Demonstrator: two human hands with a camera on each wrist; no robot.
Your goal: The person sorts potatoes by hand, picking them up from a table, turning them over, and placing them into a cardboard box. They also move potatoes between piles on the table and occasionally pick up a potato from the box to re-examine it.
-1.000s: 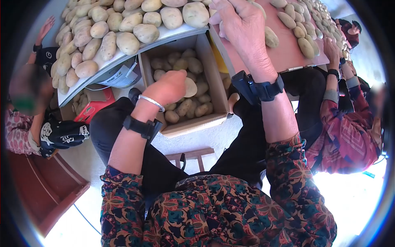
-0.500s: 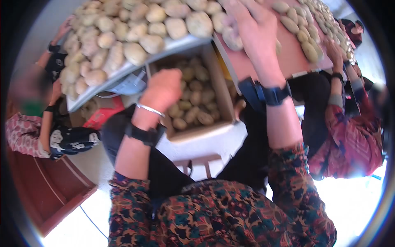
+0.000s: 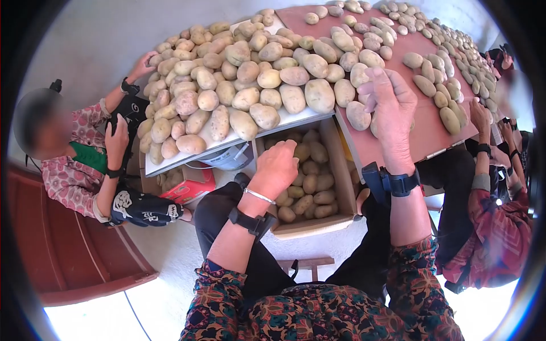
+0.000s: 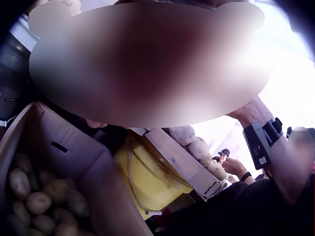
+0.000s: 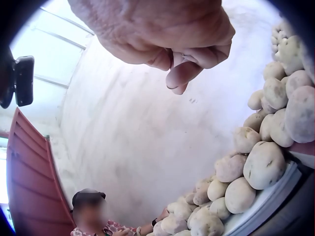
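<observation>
My left hand (image 3: 275, 168) hangs over the cardboard box (image 3: 336, 149), fingers curled and back upward. Beneath it, potatoes (image 3: 310, 183) lie in the box. The hand's underside is hidden, so I cannot tell whether it holds anything. My right hand (image 3: 393, 111) is raised at the edge of the potato heap, over the pink board (image 3: 392, 145), its fingers loosely bent. A potato (image 3: 358, 116) lies just left of its fingertips. In the right wrist view, the right hand (image 5: 162, 32) shows bent fingers with no potato among them.
A big heap of potatoes (image 3: 248, 74) covers the white tabletop (image 3: 156, 166). More potatoes (image 3: 449, 116) lie in rows on the pink board. A yellow bucket (image 4: 147, 174) stands beside the box. One person (image 3: 79, 165) sits at left, another (image 3: 492, 227) at right.
The head view has swung, showing more of the heap. A pale potato beside my left hand earlier no longer shows. My right hand's fingers have moved back from the heap.
</observation>
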